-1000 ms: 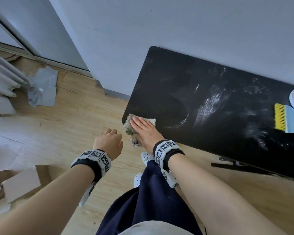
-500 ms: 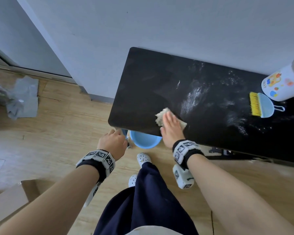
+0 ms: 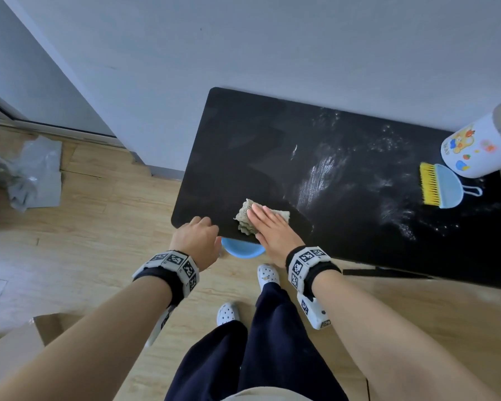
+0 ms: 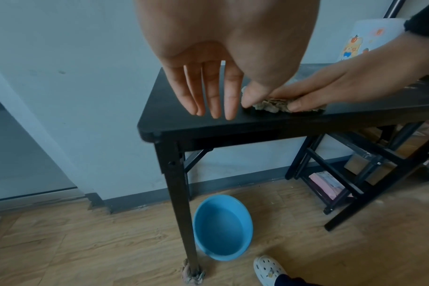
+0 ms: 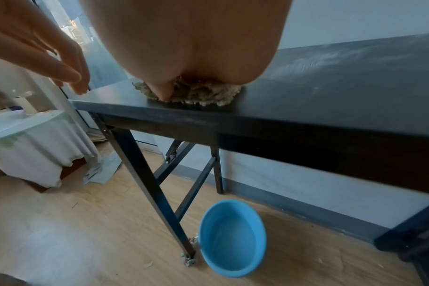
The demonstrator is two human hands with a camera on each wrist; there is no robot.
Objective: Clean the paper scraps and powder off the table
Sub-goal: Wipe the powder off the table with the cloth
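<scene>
Nearest the person, the left hand (image 3: 195,241) hangs with its fingers (image 4: 209,92) straight and slightly spread, holding nothing, just off the near left corner of the black worktop (image 3: 243,146); whether the fingertips touch the edge cannot be told. Just to its right, the right hand (image 3: 268,231) lies flat, palm down, fingers straight, pressing a crumpled beige rag (image 3: 245,218) onto the worktop close to the near edge. The rag sits under the palm and fingers, and its frayed left end pokes out beyond the hand toward the left hand. Below the edge, on the wooden floor, a blue basin (image 4: 222,226) stands beside the near left leg of the worktop.

Farther in and to the right of the rag, streaks of white powder (image 3: 315,178) smear the dark surface, with speckles scattering on toward the wall. Beyond them, near the right end, a small blue brush with yellow bristles (image 3: 438,185) lies flat, and a white container with cartoon pictures (image 3: 475,146) stands just behind it.
</scene>
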